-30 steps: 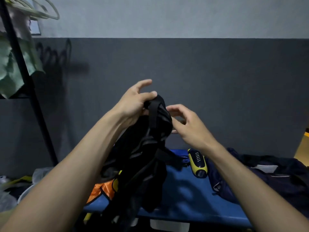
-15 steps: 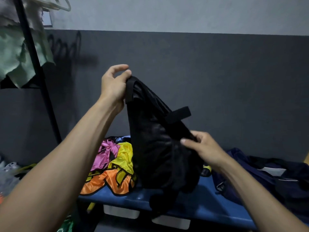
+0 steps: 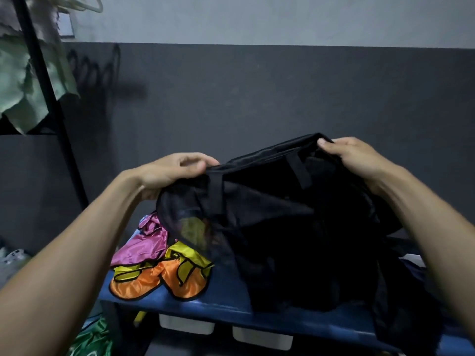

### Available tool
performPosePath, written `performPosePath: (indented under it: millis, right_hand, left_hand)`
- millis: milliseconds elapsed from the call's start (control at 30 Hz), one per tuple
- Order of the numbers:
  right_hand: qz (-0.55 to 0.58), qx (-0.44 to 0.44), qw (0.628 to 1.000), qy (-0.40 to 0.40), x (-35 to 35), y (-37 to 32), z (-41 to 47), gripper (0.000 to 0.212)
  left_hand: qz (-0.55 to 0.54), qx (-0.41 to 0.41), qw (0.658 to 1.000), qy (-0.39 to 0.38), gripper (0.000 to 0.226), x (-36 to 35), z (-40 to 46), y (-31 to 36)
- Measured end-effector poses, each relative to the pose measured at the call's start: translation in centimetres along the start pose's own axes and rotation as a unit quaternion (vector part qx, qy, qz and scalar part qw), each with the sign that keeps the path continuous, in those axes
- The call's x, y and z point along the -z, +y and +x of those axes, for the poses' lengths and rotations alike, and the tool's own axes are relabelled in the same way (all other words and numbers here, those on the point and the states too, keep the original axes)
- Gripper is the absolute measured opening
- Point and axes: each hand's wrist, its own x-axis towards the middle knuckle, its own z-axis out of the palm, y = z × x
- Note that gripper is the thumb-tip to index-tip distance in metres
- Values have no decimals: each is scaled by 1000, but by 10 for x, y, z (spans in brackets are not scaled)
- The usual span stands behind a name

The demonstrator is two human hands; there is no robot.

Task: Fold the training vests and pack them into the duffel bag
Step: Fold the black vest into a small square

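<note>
— Black mesh, that's what I have up in the head view: one black vest [image 3: 282, 227], stretched between both hands above the blue bench [image 3: 226, 307].

— How are you holding it?

— My left hand [image 3: 172, 173] pinches the top edge at one corner, thumb over curled fingers; my right hand [image 3: 357, 160] pinches the far corner, a little higher. I judge the spread is there to pull the fabric flat so the first fold lands square.

— What's left to fold?

— A loose heap just behind and left of it on the bench: one pink vest [image 3: 146, 245], and orange vests [image 3: 159, 281] with yellow trim, at least two, though tangled, so I can't count them surely. Something green [image 3: 95, 340] lies below the bench; I can't tell whether it's a vest.

— The duffel bag?

— Dark cloth lies on the right behind the mesh; I can't tell if that's it. Two white bins [image 3: 185, 325] sit under the bench.
</note>
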Motion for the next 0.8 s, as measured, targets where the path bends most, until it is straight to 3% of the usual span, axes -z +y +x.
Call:
performPosePath:
  millis: [67,133,200,267,433,633,733,800]
  right_hand:
    - [41,-13,998,43,0,-5,3,36]
    - [86,-41,994,62,-2,-9,6,31]
    - [134,-57,988,52,-5,-11,9,32]
    - [187,-58,980,38,-8,-13,11,37]
    - [282,-46,958,31,-6,-18,20,18]
    - [302,-45,952,4,-12,-20,25,18]
    - [307,-45,951,-16,-17,-24,25,17]
    - [309,-45,949,-48,-21,-27,23,16]
  left_hand:
    - [68,11,996,-59,80,-3,-3,2]
    - [201,14,976,-78,57,-10,-2,3]
    - [295,-3,955,-39,32,-18,6,-1]
    - [273,-20,961,27,19,-23,15,-11]
    - [206,-65,970,110,20,-28,17,-51]
    - [116,-168,953,224,35,-64,8,-104]
    - [185,-159,942,229,62,-79,8,-121]
    - [269,-138,935,187,57,-93,15,-123]
